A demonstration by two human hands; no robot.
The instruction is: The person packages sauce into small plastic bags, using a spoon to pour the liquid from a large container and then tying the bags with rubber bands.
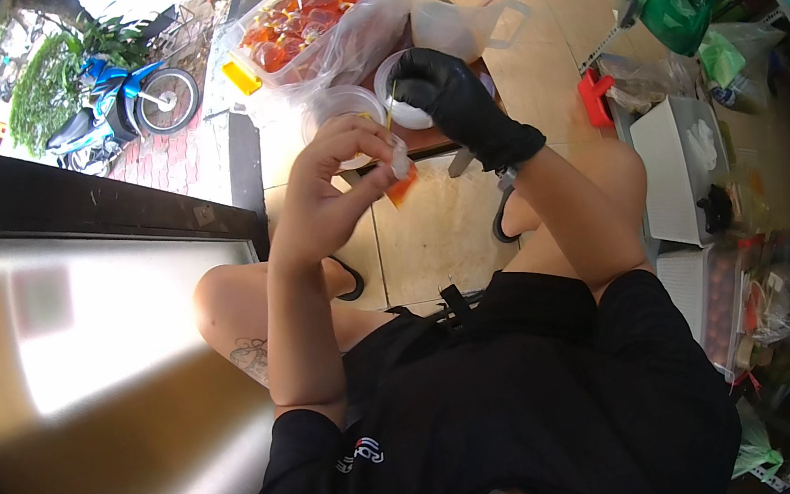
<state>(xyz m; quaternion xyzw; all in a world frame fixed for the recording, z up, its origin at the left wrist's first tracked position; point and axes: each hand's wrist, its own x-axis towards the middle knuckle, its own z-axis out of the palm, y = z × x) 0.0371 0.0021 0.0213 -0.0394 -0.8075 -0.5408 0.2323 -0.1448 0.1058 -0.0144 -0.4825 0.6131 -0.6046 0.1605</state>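
My bare left hand (334, 187) pinches the gathered neck of a small clear plastic bag (402, 187) with orange liquid in it. In a black glove, my right hand (437, 89) holds one end of a yellow rubber band (390, 107), which is stretched down to the bag's neck. A round clear plastic tub (336, 100) with yellow bands in it stands behind my left hand. Partly covered by the glove is a white-looking bowl (407, 115); its contents are hard to make out.
A clear plastic bin (281, 81) with yellow latches holds several tied bags of orange liquid (313, 16). Clear plastic sheeting (365, 35) drapes over its side. Right of it stands a translucent pitcher (444, 31). Metal shelving with a white basket (668, 170) lines my right side.
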